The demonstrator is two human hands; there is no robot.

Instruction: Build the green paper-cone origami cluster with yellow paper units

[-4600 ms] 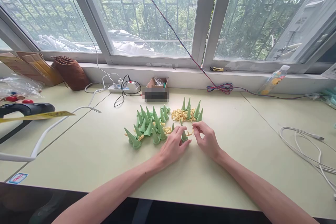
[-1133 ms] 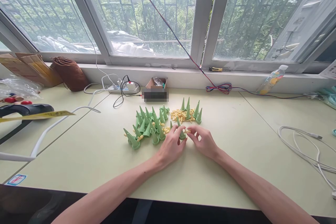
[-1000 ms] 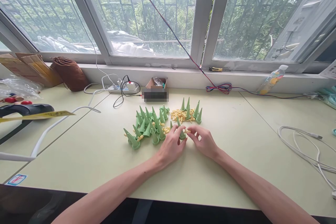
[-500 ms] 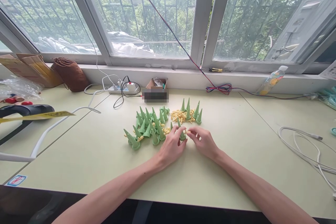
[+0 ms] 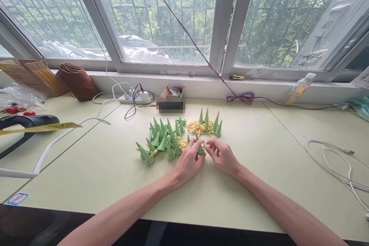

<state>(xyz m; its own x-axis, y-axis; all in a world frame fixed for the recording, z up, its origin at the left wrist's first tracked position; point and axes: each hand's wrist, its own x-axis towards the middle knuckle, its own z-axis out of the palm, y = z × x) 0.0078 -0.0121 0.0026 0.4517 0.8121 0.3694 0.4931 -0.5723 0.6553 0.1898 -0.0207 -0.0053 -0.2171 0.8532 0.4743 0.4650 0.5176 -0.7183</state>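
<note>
Compared with the view of some seconds ago, the right hand [image 5: 222, 155] has come nearer to the left hand [image 5: 188, 159], and the small yellow peg [image 5: 206, 145] which it holds is now close against the side of the held green cone [image 5: 201, 150]. This cone is in front of the person, on the table [image 5: 245, 207], with its tip up and slightly leaning.

The left hand, I think, keeps the cone low so that it has support and does not turn or slide when the peg meets it. Its thumb and fingers are curved around the lower part, open only as wide as the cone and closed upon it. The right hand makes a narrow pinch: thumb and index finger are almost together, with the peg between them. Whether the end of the peg already enters the cone, I cannot tell, because it is too small.

Just behind the hands is a pile of yellow pegs [image 5: 195, 127], with several upright green cones [image 5: 218, 128] in it and at its edge; probably they are so near for short reaching. To the left of the hands, a cluster of green cones [image 5: 162, 143] stands closely together, with some yellow pieces among them.
</note>
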